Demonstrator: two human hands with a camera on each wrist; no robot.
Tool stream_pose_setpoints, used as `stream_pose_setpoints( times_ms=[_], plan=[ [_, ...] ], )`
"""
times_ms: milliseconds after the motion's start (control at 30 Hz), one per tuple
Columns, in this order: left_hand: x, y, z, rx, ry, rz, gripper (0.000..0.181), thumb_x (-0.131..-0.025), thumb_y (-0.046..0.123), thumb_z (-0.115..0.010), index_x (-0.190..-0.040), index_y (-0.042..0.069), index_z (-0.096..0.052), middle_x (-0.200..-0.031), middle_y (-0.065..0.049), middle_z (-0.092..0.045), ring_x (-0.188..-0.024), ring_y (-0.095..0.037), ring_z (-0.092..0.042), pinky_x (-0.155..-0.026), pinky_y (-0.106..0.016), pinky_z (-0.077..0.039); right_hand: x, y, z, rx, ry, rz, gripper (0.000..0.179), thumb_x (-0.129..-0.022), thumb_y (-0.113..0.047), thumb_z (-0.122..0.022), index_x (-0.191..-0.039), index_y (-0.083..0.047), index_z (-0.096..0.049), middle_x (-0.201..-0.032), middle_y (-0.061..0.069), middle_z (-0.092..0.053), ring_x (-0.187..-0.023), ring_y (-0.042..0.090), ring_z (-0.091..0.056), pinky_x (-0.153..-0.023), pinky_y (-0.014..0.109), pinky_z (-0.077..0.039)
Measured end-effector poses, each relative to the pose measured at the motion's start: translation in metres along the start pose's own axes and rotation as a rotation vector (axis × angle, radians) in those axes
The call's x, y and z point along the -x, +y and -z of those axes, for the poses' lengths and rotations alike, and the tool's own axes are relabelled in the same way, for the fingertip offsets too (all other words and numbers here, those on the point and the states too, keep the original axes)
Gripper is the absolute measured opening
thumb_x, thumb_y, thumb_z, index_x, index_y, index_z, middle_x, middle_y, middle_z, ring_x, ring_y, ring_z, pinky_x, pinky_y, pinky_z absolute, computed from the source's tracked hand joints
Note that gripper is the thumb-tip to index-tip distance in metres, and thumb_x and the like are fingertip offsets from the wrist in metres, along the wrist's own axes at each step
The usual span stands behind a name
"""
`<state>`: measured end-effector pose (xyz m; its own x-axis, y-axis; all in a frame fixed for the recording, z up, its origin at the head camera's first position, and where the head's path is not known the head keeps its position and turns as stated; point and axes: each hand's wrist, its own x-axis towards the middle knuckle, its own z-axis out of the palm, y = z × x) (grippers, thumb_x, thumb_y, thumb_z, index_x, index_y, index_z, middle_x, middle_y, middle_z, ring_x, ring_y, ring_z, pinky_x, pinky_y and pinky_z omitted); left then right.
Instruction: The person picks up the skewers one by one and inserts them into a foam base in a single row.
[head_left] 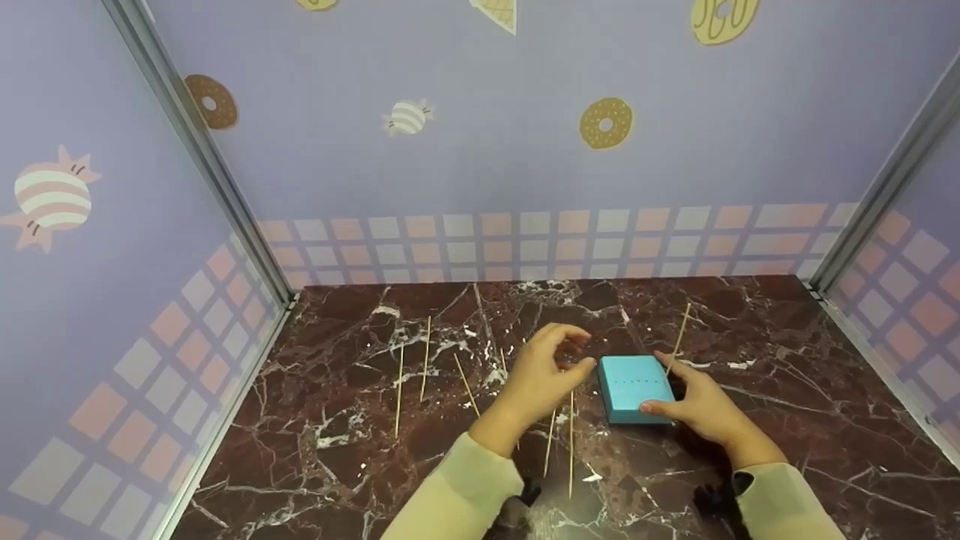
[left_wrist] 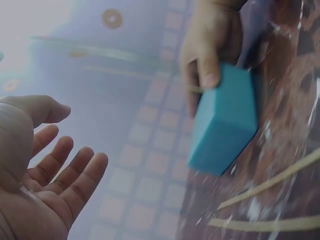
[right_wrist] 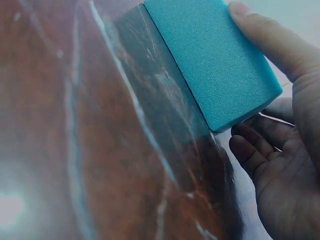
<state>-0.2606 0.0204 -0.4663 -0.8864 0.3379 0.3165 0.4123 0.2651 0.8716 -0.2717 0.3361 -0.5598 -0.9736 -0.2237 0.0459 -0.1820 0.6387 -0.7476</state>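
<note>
A light-blue foam block (head_left: 637,382) lies on the dark marbled table, with a row of small holes across its top. My right hand (head_left: 701,405) grips its right side, thumb at the near edge and index finger at the far edge. A thin wooden stick (head_left: 681,330) rises, tilted, from the block's right end beside those fingers; its lower end is too small to make out. Left of the block, my left hand (head_left: 536,375) hovers with loosely bent fingers, holding nothing. The left wrist view shows its palm (left_wrist: 40,200) bare. The right wrist view shows the block's side (right_wrist: 215,65).
Several thin wooden sticks lie scattered left of the block, among them one stick (head_left: 400,390) at the far left and another stick (head_left: 571,450) near the block. Small white flecks dot the table (head_left: 810,420). Printed panels (head_left: 487,165) enclose its back and sides.
</note>
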Motion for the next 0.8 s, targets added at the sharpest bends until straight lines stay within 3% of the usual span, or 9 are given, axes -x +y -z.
stream_pose_setpoints(
  times_ms=[133, 367, 567, 700, 800],
  plan=[
    [0.011, 0.002, 0.027, -0.022, 0.065, 0.016, 0.034, -0.103, 0.016, -0.082, -0.135, 0.010, -0.073, -0.130, -0.006, -0.072, -0.118, -0.027, -0.073, -0.100, -0.024, -0.064, 0.003, 0.002, 0.001, 0.006, 0.003, 0.008, 0.108, -0.096, -0.041, -0.092, -0.175, 0.003, -0.033, -0.176, 0.040, -0.036, -0.163, 0.065, -0.032, -0.128, 0.084, -0.033],
    [0.030, -0.004, 0.071, -0.064, 0.126, 0.003, 0.032, -0.103, 0.018, -0.082, -0.133, 0.011, -0.074, -0.125, -0.011, -0.073, -0.112, -0.025, -0.071, -0.093, -0.027, -0.064, 0.005, 0.002, 0.003, -0.005, 0.006, 0.011, 0.107, -0.096, -0.039, -0.092, -0.174, 0.005, -0.033, -0.175, 0.040, -0.036, -0.163, 0.065, -0.033, -0.128, 0.083, -0.034],
    [0.035, -0.012, 0.108, -0.091, 0.218, 0.017, 0.032, -0.102, 0.016, -0.084, -0.132, 0.009, -0.075, -0.128, -0.011, -0.074, -0.112, -0.029, -0.073, -0.093, -0.032, -0.066, 0.005, -0.001, 0.003, -0.002, -0.007, 0.004, 0.107, -0.098, -0.042, -0.091, -0.175, 0.002, -0.032, -0.177, 0.039, -0.034, -0.164, 0.066, -0.030, -0.127, 0.086, -0.032],
    [0.037, -0.021, 0.134, -0.106, 0.286, 0.044, 0.034, -0.103, 0.015, -0.083, -0.134, 0.006, -0.074, -0.134, -0.017, -0.073, -0.113, -0.030, -0.075, -0.095, -0.033, -0.066, 0.002, -0.001, 0.002, -0.002, -0.003, 0.006, 0.107, -0.097, -0.042, -0.091, -0.175, 0.002, -0.033, -0.177, 0.039, -0.034, -0.164, 0.066, -0.030, -0.128, 0.085, -0.032],
    [0.040, -0.032, 0.151, -0.135, 0.323, 0.104, 0.035, -0.104, 0.016, -0.083, -0.136, 0.006, -0.073, -0.135, -0.016, -0.072, -0.111, -0.027, -0.074, -0.095, -0.033, -0.065, 0.000, 0.000, 0.000, -0.011, 0.001, 0.011, 0.107, -0.097, -0.040, -0.092, -0.175, 0.004, -0.033, -0.176, 0.040, -0.036, -0.163, 0.065, -0.032, -0.129, 0.084, -0.032]
  ],
)
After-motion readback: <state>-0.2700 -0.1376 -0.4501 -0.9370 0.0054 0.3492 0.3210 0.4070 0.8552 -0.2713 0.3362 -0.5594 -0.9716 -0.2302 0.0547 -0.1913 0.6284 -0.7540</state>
